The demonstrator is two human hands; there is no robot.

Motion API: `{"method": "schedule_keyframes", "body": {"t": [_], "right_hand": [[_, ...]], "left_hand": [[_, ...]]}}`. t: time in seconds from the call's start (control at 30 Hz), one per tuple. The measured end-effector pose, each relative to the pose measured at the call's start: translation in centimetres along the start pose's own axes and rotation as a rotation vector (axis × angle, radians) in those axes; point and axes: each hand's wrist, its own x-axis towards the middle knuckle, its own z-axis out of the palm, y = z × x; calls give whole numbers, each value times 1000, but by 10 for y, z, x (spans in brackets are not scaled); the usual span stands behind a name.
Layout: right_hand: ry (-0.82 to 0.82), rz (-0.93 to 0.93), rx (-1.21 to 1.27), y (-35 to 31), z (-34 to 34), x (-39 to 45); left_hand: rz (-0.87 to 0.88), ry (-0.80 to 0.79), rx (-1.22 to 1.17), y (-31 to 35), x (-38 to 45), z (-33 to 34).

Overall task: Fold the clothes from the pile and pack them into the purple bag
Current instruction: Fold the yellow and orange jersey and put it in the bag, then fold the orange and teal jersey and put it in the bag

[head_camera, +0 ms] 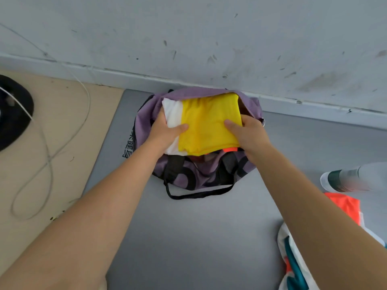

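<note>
Scuffed grey wall [209, 34] fills the far half of my view, its paint nicked and smudged, with a pale skirting strip running along its foot. Below it lies a smooth grey mat [188, 237], matte and flat, with dark printed characters near its left edge. To the left of the mat I see pale wood-look flooring [41, 164], a thin white cable [48, 155] looping loosely across it, and a round black base [12, 114] at the left edge.

On the far side of the mat, against the skirting, sits the purple bag [199, 174]: soft woven fabric, slumped and rounded, with black curved markings and black webbing straps, one strap trailing in a loop on the mat at its near side. Its mouth gapes upward.

I see the folded garment [207, 124] resting in that mouth, a slick, flat, roughly rectangular bundle, mostly bright yellow with a white panel along its left side and a sliver of orange at its near right corner. My left hand [165, 132] grips its left edge, thumb lying on top across the white and yellow. My right hand [249, 135] holds the right edge the same way, thumb on the yellow.

Near right, the pile of clothes [293, 258] lies crumpled on the mat, in white, teal and orange.
</note>
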Motion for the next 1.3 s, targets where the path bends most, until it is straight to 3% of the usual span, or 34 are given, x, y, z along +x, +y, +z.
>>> {"method": "schedule_keyframes", "body": {"t": [0.07,0.2,0.37,0.57,0.67,0.8,0.87,1.0,1.17,1.3], "right_hand": [[-9,-20,-111,0,9,10],[-86,1,-713,14,5,14],[-67,-97,-1077,27,-13,-10],[26,-328,-824,22,-41,-39],[60,-397,-894,11,-57,-40],[61,-355,-1187,10,-60,-44],[80,-356,-1211,10,-59,-48],[118,-369,-1074,7,-60,-46],[51,-341,-837,6,-60,-50],[125,-439,-473,25,-77,-83]], "left_hand": [[73,-22,238,-5,5,-7],[150,-107,761,-13,1,-23],[372,102,1094,-10,-31,-36],[595,128,1013,-5,-69,-46],[651,203,1112,7,-73,-51],[389,31,1393,16,-74,-46],[304,7,1392,25,-72,-42],[267,152,1352,41,-69,-36],[269,123,1254,46,-77,-28],[500,146,1122,52,-103,5]]}}
